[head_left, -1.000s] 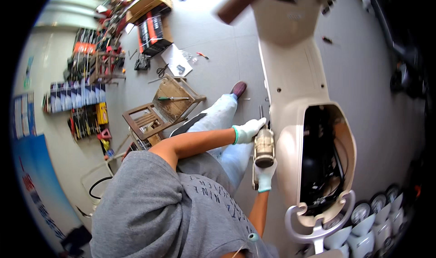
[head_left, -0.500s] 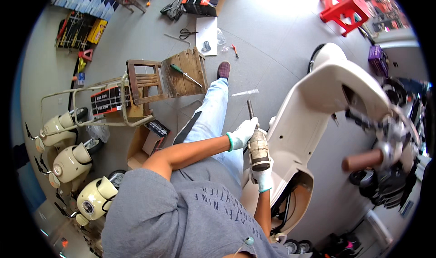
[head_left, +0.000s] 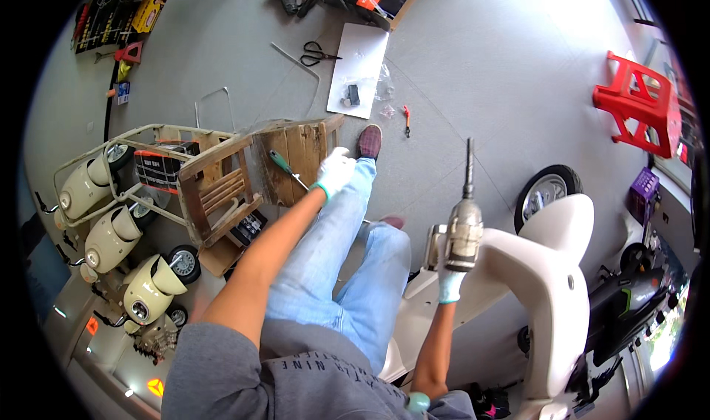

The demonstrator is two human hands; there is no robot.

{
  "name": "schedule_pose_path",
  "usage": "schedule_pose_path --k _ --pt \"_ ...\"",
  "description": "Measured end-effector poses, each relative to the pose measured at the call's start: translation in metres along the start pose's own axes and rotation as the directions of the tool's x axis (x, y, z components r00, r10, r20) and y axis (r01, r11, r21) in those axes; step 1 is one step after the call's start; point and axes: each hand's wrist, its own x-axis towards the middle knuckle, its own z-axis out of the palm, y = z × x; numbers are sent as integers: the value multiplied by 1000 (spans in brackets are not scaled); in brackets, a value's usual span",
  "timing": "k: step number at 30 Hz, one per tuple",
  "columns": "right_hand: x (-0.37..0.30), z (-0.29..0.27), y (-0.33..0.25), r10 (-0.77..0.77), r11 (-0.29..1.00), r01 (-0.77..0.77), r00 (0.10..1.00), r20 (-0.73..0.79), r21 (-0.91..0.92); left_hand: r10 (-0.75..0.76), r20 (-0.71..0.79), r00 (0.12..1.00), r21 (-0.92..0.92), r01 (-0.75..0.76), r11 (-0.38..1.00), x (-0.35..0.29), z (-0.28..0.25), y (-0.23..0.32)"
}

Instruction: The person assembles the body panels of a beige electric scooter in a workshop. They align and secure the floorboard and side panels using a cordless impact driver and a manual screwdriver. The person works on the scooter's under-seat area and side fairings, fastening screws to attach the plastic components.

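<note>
My right hand point(head_left: 450, 281), in a white glove with a green cuff, grips a worn, dirty grey power drill point(head_left: 465, 231). A long dark bit points away from me, over the floor. Just right of the drill is a cream scooter body point(head_left: 518, 253). My left hand point(head_left: 335, 171), gloved the same way, is at my left leg beside a wooden chair point(head_left: 296, 150). I cannot make out how its fingers are set. On the chair's boards lies a screwdriver point(head_left: 281, 162) with a green handle, its shaft reaching toward that hand.
Ahead lie a white board point(head_left: 362, 61), black scissors point(head_left: 318, 54) and a small orange-handled tool point(head_left: 407, 122). A wheel point(head_left: 547, 192) shows by the scooter body. A red stool point(head_left: 637, 103) stands far right. At left are a metal frame point(head_left: 140, 135) and several cream scooters point(head_left: 111, 235).
My left hand has come off the front of the drill and moved left to my leg, near the chair. The drill stays in my right hand, now farther right. The whole view has shifted.
</note>
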Motion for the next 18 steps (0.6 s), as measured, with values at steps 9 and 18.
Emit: schedule_pose_path --k 9,18 --pt "270 114 132 -214 976 218 958 -193 -1 -171 -159 972 156 196 968 243 50 -44" --pt "397 190 155 128 836 -60 988 -86 546 -113 -234 966 158 153 975 366 77 -70"
